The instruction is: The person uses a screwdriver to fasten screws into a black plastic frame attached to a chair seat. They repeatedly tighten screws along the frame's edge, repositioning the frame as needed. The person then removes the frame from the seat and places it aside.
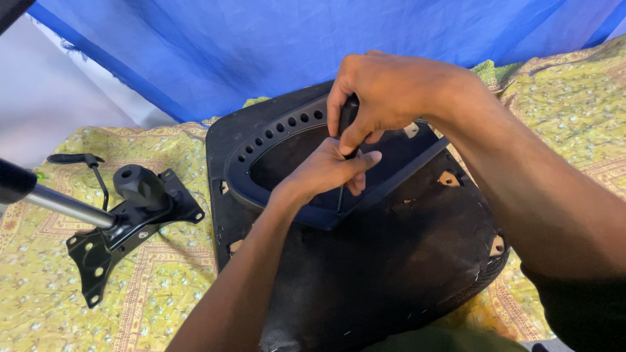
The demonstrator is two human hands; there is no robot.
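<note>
Gripping a slim screwdriver (343,163) — both hands (right hand (381,91), left hand (326,171)) — over matte plastic armrest (274,146).

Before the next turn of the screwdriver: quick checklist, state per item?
1. Right hand wrapped round the screwdriver handle: ok.
2. Left hand steadying the shaft lower down: ok.
3. Tip seated in a screw head: cannot tell; the tip meets the edge of the armrest frame, but it is too small to see.
4. Shaft roughly upright over the contact point: ok, slight tilt only.
5. Seat base lying flat, underside up, on the yellow patterned cloth: ok.
6. Tilt mechanism with gas cylinder lying apart on the cloth to the left, clear of both hands: ok.
</note>
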